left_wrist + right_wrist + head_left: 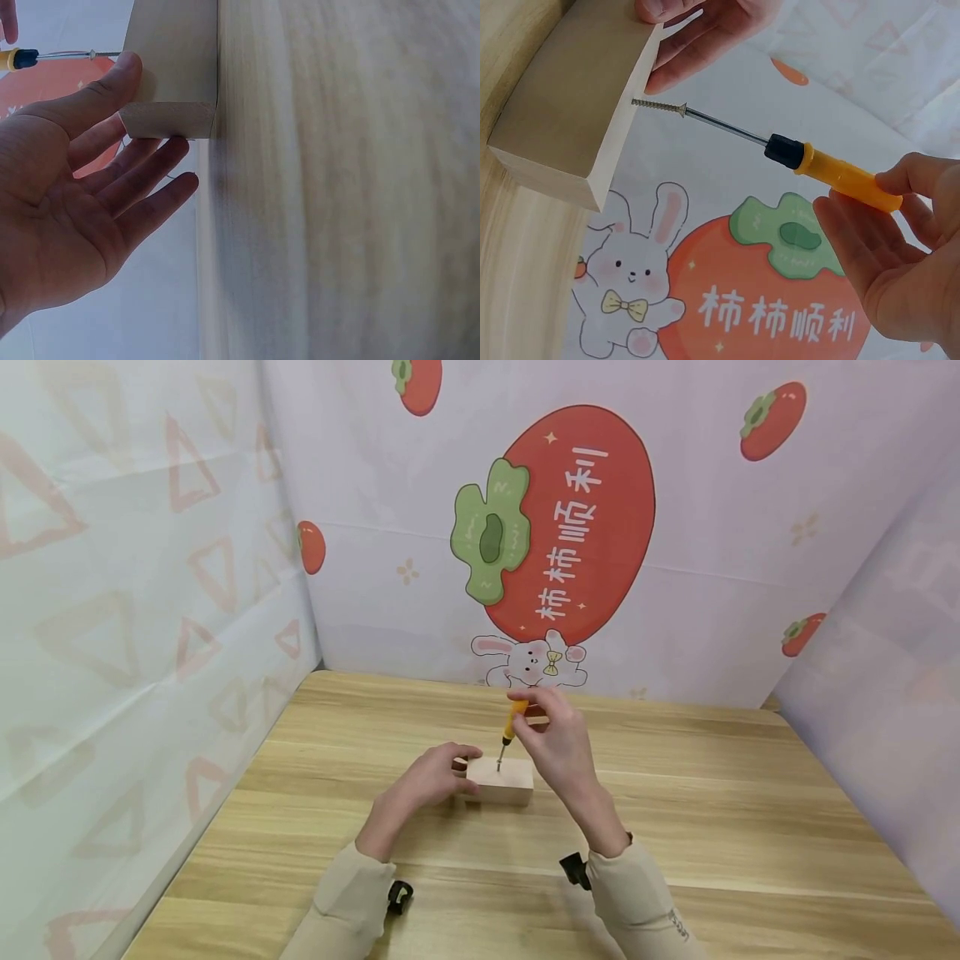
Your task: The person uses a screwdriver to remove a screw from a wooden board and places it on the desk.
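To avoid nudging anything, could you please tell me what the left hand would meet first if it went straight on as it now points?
Most likely the wooden block: the left hand holds its end between thumb and fingers, the palm short of it, though the exact gap is unclear.

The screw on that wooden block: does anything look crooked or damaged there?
One small thing: in the right wrist view, the yellow screwdriver leans at a slight angle to the screw instead of lining up straight with it. The wooden block shows no visible crack, and nothing else stands out.
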{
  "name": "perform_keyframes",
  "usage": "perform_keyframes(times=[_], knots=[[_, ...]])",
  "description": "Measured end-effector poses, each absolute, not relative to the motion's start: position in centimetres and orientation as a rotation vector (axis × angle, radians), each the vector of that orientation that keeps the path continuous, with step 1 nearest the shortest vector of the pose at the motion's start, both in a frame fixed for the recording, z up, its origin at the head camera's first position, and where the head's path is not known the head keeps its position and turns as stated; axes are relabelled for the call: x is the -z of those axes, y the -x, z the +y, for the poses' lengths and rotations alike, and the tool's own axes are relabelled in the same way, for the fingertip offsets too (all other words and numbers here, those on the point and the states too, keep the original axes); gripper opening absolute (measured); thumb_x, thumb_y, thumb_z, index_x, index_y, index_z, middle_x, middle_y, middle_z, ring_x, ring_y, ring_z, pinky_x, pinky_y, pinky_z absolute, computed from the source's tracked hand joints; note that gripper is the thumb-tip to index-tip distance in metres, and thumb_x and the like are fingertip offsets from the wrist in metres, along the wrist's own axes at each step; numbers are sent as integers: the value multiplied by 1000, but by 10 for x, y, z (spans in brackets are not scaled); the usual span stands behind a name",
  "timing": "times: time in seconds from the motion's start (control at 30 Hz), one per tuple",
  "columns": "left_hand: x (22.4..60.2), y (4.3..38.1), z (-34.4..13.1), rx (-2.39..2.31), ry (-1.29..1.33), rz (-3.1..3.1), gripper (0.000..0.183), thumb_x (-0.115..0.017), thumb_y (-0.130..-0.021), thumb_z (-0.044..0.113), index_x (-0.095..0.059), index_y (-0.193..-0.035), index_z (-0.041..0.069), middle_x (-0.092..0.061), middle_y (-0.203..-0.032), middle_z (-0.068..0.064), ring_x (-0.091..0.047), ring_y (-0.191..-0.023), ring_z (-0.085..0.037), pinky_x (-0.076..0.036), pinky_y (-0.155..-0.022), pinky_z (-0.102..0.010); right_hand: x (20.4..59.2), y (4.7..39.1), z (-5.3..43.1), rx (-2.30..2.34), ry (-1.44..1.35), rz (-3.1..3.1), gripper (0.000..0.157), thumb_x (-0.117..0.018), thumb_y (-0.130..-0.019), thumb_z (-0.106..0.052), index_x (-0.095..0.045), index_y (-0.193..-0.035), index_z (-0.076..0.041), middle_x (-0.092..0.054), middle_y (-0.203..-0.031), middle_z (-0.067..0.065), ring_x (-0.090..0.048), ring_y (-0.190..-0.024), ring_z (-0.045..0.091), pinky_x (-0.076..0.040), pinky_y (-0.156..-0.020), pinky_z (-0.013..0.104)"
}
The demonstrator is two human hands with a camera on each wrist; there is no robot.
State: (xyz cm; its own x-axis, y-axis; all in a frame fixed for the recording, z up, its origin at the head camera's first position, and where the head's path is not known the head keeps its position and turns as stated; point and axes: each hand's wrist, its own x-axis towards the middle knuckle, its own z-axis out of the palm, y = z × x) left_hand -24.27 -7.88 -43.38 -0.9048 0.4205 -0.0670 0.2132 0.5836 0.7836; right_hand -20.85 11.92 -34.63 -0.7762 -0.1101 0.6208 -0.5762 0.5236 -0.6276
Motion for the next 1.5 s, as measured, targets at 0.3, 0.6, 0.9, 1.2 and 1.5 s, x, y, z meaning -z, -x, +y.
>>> perform_keyframes(times=[0.3,0.6,0.9,1.2,1.5], knots=[[433,242,-79,-1217,-518,2571,56,-82,-81,19,-63,-133,8,-62,-136,-10,-64,-119,-29,-52,-102,-44,351,212,119,-1243,-574,-2262,25,-70,-88,2,-71,-112,-6,-65,-111,10,-67,-99,24,-63,-71,34],[433,242,-79,-1214,-527,2571,57,-83,-81,19,-62,-133,8,-62,-135,-11,-64,-118,-30,-53,-101,-44,353,213,119,-1195,-549,-2237,25,-75,-87,-4,-74,-111,-9,-59,-97,10,-66,-87,19,-63,-68,32],[433,243,-79,-1217,-524,2575,57,-83,-81,20,-62,-133,9,-62,-135,-10,-64,-118,-29,-53,-100,-43,354,214,118,-1228,-572,-2247,29,-67,-88,4,-67,-116,-5,-68,-106,9,-70,-90,22,-62,-66,27],[432,242,-78,-1212,-521,2575,56,-83,-81,20,-63,-132,8,-62,-135,-10,-65,-118,-28,-53,-101,-44,355,213,117,-1206,-556,-2257,26,-73,-88,-3,-70,-113,-9,-59,-104,8,-66,-89,20,-62,-66,28],[431,242,-77,-1230,-512,2565,54,-82,-82,18,-63,-131,8,-63,-133,-12,-65,-117,-29,-54,-99,-44,352,212,116,-1176,-568,-2255,26,-76,-87,-7,-73,-113,-9,-59,-99,7,-67,-83,19,-62,-65,28]])
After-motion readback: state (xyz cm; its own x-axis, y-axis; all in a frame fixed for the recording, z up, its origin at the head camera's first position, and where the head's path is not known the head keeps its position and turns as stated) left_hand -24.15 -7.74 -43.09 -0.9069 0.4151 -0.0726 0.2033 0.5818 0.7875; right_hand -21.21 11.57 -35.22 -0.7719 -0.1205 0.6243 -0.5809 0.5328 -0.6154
